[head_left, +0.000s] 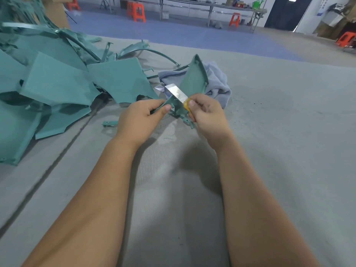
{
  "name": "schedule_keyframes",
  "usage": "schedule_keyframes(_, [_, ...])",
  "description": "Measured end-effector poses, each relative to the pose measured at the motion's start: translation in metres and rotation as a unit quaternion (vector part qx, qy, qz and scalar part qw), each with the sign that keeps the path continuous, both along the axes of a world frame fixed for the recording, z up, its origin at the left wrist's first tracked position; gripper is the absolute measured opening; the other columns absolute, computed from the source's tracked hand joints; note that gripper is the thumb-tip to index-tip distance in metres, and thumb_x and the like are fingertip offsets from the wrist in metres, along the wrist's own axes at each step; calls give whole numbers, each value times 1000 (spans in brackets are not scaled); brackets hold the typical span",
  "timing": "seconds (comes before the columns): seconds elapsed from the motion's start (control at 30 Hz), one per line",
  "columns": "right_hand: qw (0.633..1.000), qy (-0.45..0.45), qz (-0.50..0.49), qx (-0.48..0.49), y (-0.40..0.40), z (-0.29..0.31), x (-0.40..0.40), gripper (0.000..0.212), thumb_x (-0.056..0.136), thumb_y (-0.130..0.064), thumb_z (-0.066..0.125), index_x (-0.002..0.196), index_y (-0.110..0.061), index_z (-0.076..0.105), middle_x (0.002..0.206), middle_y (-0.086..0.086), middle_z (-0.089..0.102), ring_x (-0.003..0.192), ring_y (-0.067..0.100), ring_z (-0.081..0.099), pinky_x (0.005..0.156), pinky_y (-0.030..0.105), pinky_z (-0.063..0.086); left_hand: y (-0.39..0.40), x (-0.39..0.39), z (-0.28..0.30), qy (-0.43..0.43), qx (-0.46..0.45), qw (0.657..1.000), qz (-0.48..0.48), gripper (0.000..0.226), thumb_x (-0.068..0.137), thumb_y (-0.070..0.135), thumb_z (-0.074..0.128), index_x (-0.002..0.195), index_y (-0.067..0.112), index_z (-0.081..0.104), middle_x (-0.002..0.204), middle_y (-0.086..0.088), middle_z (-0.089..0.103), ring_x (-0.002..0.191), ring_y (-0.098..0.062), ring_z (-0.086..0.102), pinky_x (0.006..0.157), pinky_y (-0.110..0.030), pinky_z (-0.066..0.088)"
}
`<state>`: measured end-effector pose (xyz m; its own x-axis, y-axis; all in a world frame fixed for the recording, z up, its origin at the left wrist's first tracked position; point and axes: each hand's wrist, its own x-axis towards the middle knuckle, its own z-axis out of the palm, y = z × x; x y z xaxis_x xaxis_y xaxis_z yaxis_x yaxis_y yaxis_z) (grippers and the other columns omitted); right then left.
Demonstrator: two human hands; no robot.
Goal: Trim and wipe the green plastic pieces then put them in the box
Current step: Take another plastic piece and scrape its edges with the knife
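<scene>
The left hand (pixel 141 117) pinches the near lower end of a green plastic piece (pixel 193 78), thumb on top. The right hand (pixel 207 112) grips the yellow handle of a blade (pixel 176 92), whose flat metal lies against the piece's near edge and points far-left. The piece is held above the grey table (pixel 269 151), its long axis running from the hands up and away to a pointed tip. Behind it lies a grey cloth (pixel 217 81); a pile of green pieces (pixel 57 83) sits left.
</scene>
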<state>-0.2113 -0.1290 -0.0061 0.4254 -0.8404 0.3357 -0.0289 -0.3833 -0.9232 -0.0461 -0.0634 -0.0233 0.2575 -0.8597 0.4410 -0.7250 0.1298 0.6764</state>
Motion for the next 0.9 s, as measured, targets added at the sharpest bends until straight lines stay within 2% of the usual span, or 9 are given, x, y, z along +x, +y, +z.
schedule_keyframes(0.1, [998, -43, 0, 44, 1, 1, -1, 28, 99, -5, 47, 75, -14, 60, 58, 2, 41, 52, 9, 35, 54, 24, 30, 0, 0, -2, 3, -2, 1000, 3, 25, 96, 48, 51, 74, 43, 61, 56, 13, 44, 53, -9, 36, 54, -30, 28])
schedule_keyframes(0.17, [992, -92, -22, 87, -2, 4, -6, 25, 97, -8, 47, 76, -12, 58, 52, 3, 50, 44, 10, 39, 49, 22, 34, 0, 0, -4, 2, -7, 1000, 9, 21, 95, 48, 51, 83, 37, 65, 56, 12, 45, 53, -9, 36, 54, -30, 29])
schedule_keyframes(0.27, [979, -159, -36, 124, -6, 9, -11, 18, 94, -9, 46, 78, -8, 54, 55, 12, 62, 40, 17, 46, 45, 23, 41, -1, 1, -4, -5, -9, 1000, 18, 17, 95, 50, 50, 89, 43, 64, 57, 12, 46, 54, -10, 38, 53, -30, 29])
schedule_keyframes(0.43, [979, -169, -74, 91, -7, 10, -10, 15, 81, -24, 52, 76, -14, 62, 48, -6, 49, 45, 9, 38, 48, 20, 35, 0, 0, -5, -7, -11, 1000, 23, 17, 94, 54, 48, 101, 48, 62, 59, 13, 50, 54, -10, 40, 53, -29, 31])
schedule_keyframes(0.57, [987, -122, -56, 91, -8, 12, -10, 43, 95, -44, 37, 84, -25, 74, 56, -8, 42, 56, 9, 37, 55, 20, 33, 0, 0, -4, -6, -10, 1000, 27, 17, 94, 53, 49, 102, 49, 63, 58, 9, 50, 54, -10, 41, 54, -30, 32])
schedule_keyframes(0.7, [994, -88, -3, 71, -1, 14, -4, 18, 88, -31, 52, 77, -29, 66, 63, -9, 39, 61, 8, 35, 62, 24, 30, 2, -2, -1, 27, -14, 999, 20, 16, 91, 55, 49, 94, 50, 63, 61, 8, 52, 57, -12, 44, 56, -30, 34])
schedule_keyframes(0.77, [991, -81, 25, 103, 1, 18, -2, 14, 84, -33, 51, 78, -23, 60, 61, -8, 35, 57, 10, 28, 57, 26, 24, 3, -3, 1, 55, -27, 998, 22, 20, 89, 53, 49, 79, 46, 65, 54, 10, 45, 52, -9, 39, 55, -30, 30])
schedule_keyframes(0.8, [989, -77, 35, 123, 2, 21, -1, 21, 86, -37, 48, 79, -20, 59, 59, -8, 34, 55, 10, 25, 55, 26, 23, 3, -3, 2, 71, -33, 997, 23, 23, 88, 53, 49, 77, 40, 65, 52, 11, 41, 51, -8, 35, 56, -30, 28])
schedule_keyframes(0.9, [989, -75, 45, 123, 4, 25, 0, 44, 104, -39, 31, 82, -16, 61, 58, -9, 34, 53, 9, 24, 53, 24, 22, 1, -2, 6, 119, -49, 992, 13, 41, 85, 53, 48, 85, 15, 63, 54, 11, 37, 55, -12, 36, 60, -33, 29])
